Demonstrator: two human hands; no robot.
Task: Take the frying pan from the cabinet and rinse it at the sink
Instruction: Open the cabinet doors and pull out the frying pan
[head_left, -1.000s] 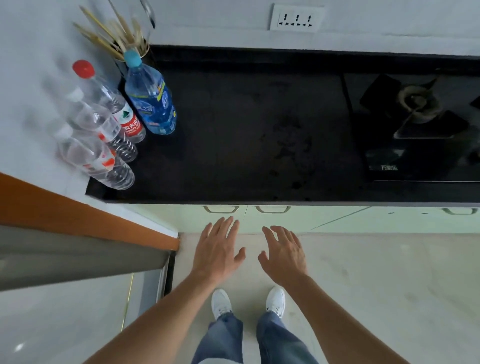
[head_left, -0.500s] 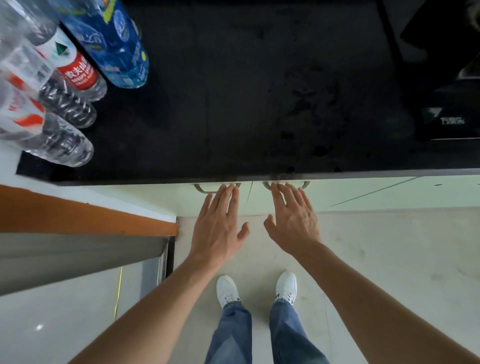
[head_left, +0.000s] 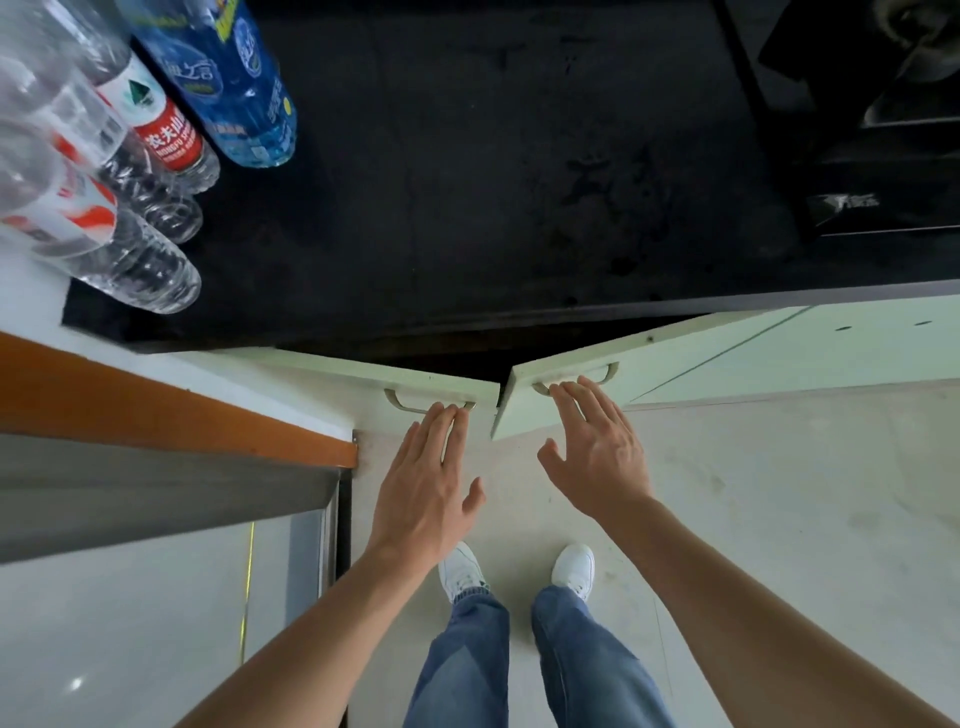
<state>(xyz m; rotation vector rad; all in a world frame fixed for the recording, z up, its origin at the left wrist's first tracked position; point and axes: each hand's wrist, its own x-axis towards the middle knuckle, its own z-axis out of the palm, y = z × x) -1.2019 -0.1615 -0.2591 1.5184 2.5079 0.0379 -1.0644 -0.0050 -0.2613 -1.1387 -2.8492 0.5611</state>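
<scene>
Two pale green cabinet doors sit under the black countertop (head_left: 519, 182), both swung partly outward. My left hand (head_left: 426, 483) has its fingertips hooked on the metal handle (head_left: 415, 408) of the left door (head_left: 337, 369). The fingertips of my right hand (head_left: 597, 447) are hooked on the handle (head_left: 597, 378) of the right door (head_left: 701, 353). A dark gap (head_left: 467, 364) shows between the doors and the counter edge. The cabinet's inside is hidden. No frying pan or sink is in view.
Several water bottles (head_left: 156, 135) stand at the counter's left end, one of them blue (head_left: 234, 83). A gas hob (head_left: 883, 104) lies at the right. An orange-edged ledge (head_left: 156, 395) juts out at the left. My feet (head_left: 514, 571) stand on the pale floor.
My hands moved up to the two handles and hooked onto them. Both doors, shut before, have swung partly outward. The camera has leaned closer over the counter.
</scene>
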